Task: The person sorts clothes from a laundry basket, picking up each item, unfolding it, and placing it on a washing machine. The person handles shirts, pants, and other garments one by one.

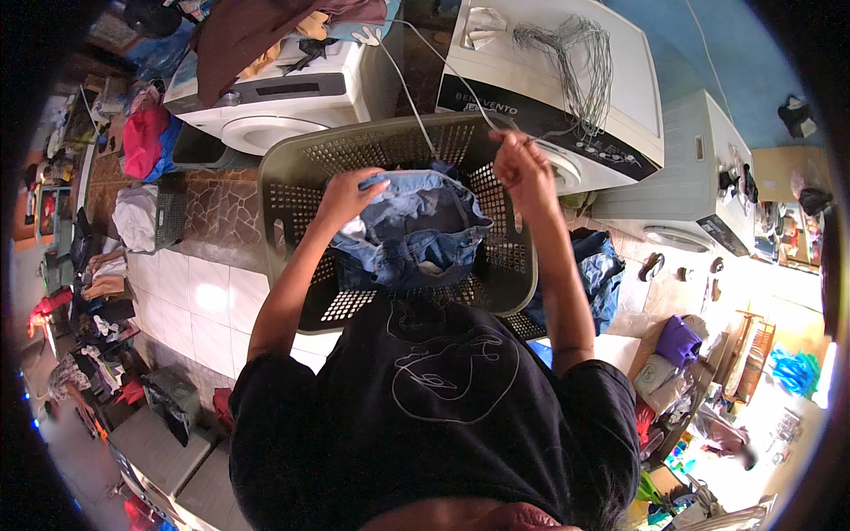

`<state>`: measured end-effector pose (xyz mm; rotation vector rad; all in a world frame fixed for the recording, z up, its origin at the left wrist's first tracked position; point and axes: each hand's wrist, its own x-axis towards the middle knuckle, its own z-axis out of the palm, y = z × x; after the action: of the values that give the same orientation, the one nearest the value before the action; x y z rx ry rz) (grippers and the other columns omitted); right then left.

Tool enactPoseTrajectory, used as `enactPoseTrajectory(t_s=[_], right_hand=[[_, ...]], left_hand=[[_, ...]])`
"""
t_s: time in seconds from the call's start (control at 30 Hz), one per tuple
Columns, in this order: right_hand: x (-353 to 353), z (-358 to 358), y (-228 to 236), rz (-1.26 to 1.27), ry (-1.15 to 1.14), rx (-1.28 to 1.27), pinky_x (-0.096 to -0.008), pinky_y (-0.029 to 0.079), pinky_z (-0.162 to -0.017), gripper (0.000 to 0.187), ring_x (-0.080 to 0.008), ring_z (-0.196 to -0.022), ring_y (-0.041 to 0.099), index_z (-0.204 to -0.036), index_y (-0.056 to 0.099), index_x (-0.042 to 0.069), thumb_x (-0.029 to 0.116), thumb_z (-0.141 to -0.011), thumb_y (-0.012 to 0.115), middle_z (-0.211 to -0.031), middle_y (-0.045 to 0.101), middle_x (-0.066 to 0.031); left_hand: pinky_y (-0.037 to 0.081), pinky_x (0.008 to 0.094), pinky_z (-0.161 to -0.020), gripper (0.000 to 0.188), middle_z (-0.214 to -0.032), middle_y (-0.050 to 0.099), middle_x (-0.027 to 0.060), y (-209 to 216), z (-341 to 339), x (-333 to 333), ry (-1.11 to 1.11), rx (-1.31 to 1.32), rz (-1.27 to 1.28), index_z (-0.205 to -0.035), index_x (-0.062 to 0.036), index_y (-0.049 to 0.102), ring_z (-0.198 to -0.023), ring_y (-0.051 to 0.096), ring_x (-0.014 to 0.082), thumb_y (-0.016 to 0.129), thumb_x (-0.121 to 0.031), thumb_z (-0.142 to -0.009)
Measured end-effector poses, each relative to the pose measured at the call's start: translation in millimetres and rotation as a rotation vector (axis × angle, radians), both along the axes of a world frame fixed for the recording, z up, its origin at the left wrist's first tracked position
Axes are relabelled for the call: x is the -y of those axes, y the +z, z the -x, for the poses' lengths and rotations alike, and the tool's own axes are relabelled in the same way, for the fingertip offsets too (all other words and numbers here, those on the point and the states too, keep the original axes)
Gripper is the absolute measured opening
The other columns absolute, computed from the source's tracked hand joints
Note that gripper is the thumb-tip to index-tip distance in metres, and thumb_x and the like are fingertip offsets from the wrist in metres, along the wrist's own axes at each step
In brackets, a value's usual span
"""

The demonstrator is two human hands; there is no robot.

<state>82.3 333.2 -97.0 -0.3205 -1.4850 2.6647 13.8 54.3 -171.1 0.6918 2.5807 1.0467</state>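
Note:
My left hand (350,196) is closed on the waistband of blue denim jeans (412,257), thumb and fingers over the edge. The jeans' waist gapes toward me, showing the lighter inside. They are in or just above a large dark olive laundry basket (282,190) with perforated walls. Over the basket's right side is my right hand (524,173), raised with its fingertips pinched on a thin pale string (453,73). One length of this string runs up to the left; beyond my fingers it leads toward a loose bundle of strings (584,75).
White washing machines (633,53) stand along the far side, one under a brown cloth (235,40). A smaller basket with white cloth (137,217) sits left on the tiles. Dark blue clothes (598,274) lie right of the large basket. Sandals (652,265) are farther right.

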Motion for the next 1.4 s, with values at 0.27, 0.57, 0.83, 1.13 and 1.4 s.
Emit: enactPoseTrajectory(t_s=[0.27,0.57,0.83,1.13,1.4], right_hand=[[19,-62,-37,-0.314,-0.06,-0.378,-0.0217,0.037,-0.058,0.014,-0.008,-0.064,0.048,-0.074,0.065,0.0,0.01,-0.082,0.058,-0.075,0.06,-0.0033],[18,-97,-23,-0.685,0.049,-0.199,-0.023,0.04,-0.076,0.015,-0.0097,-0.083,0.052,-0.091,0.061,0.0,0.008,-0.086,0.051,-0.088,0.062,-0.0046],[44,-91,-21,-1.309,0.056,-0.163,-0.0318,0.046,-0.054,0.016,-0.0263,-0.062,0.06,-0.089,0.061,0.004,0.017,-0.084,0.053,-0.068,0.06,-0.0152],[82,-79,-37,-1.66,0.095,-0.016,-0.043,0.043,-0.048,0.022,-0.0349,-0.053,0.056,-0.081,0.059,0.004,0.024,-0.084,0.05,-0.056,0.055,-0.0172],[78,-95,-72,-1.568,-0.348,-0.294,-0.0405,0.041,-0.083,0.011,-0.0319,-0.092,0.054,-0.082,0.063,0.005,0.015,-0.079,0.058,-0.101,0.058,-0.0134]], left_hand=[[0.041,0.0209,-0.069,0.028,-0.081,0.062,0.002,95,-25,-28,-0.011,0.17,-0.388,-0.095,0.0,0.062,-0.074,0.053,0.0058,0.06,-0.024,-0.08],[0.041,0.018,-0.068,0.025,-0.084,0.06,-0.0012,123,-3,-1,0.106,0.284,-0.645,-0.094,0.0008,0.062,-0.074,0.052,0.0046,0.064,-0.018,-0.078],[0.041,0.0291,-0.055,0.02,-0.073,0.047,0.0029,112,8,16,0.121,-0.623,-0.142,-0.091,-0.0122,0.065,-0.06,0.05,0.0178,0.066,-0.018,-0.072],[0.046,0.0317,-0.051,0.025,-0.081,0.047,0.0007,111,-36,14,0.096,-0.798,0.007,-0.099,-0.02,0.061,-0.062,0.055,0.0172,0.062,-0.015,-0.074],[0.047,0.0322,-0.064,0.015,-0.082,0.049,0.0012,54,-81,38,-0.132,-0.568,0.091,-0.085,-0.0142,0.062,-0.08,0.053,0.0204,0.06,-0.008,-0.07]])
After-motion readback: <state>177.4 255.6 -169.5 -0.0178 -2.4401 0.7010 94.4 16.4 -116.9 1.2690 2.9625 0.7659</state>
